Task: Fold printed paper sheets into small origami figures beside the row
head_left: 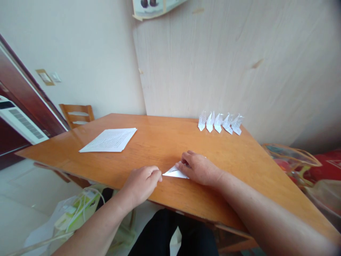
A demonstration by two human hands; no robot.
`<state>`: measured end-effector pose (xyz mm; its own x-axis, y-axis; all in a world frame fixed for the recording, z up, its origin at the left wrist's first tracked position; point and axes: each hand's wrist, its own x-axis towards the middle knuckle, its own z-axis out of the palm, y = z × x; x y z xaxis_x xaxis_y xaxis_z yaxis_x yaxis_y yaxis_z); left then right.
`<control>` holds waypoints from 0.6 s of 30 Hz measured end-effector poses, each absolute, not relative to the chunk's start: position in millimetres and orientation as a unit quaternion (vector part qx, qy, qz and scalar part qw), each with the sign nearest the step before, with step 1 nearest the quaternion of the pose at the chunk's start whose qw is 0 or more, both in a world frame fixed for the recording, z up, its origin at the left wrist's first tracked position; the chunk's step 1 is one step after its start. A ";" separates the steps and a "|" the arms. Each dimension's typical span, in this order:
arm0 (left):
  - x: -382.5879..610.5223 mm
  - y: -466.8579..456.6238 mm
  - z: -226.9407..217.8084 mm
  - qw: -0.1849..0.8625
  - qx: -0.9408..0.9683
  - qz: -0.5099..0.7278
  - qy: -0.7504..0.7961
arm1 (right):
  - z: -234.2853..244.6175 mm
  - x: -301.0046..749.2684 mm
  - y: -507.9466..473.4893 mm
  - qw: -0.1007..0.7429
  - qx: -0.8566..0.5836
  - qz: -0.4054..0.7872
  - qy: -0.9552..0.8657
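Note:
A small sheet of white paper (176,173), folded to a sharp point, lies flat near the front edge of the table. My right hand (198,169) rests on its wider end with fingers curled over it, covering part of the paper. Just left of the paper's tip is my left hand (144,184), closed, its thumb over the bent fingers. The left fingertips are close to the tip; whether they pinch anything is hidden.
Several folded white paper pieces (218,123) stand in a row at the table's back right. A stack of printed sheets (109,140) lies on the left of the wooden table (160,138). Beyond it is a wooden chair (78,114). Bags (293,156) sit off the right edge.

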<state>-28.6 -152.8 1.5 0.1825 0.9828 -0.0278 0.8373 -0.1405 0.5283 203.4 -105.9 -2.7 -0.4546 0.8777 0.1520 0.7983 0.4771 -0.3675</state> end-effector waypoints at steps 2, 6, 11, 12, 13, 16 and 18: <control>-26.7 -152.5 -0.1 0.251 0.721 0.192 0.617 | -3.5 203.8 -105.8 0.166 -0.495 0.123 -0.844; -21.0 -153.2 -0.4 0.310 0.698 0.222 0.607 | -4.4 204.9 -106.0 0.171 -0.494 0.126 -0.843; -16.1 -153.3 2.8 0.367 0.671 0.238 0.599 | -4.6 204.7 -106.0 0.170 -0.493 0.129 -0.844; -15.1 -153.4 3.8 0.368 0.669 0.238 0.600 | -4.9 204.6 -105.7 0.172 -0.491 0.129 -0.844; -14.1 -153.5 4.8 0.367 0.669 0.238 0.601 | -5.2 204.4 -105.4 0.173 -0.489 0.128 -0.845; -11.8 -154.0 6.9 0.355 0.674 0.234 0.603 | -5.8 204.1 -104.7 0.172 -0.488 0.123 -0.847; -11.2 -154.1 7.2 0.348 0.683 0.228 0.601 | -5.1 204.0 -105.0 0.170 -0.491 0.121 -0.846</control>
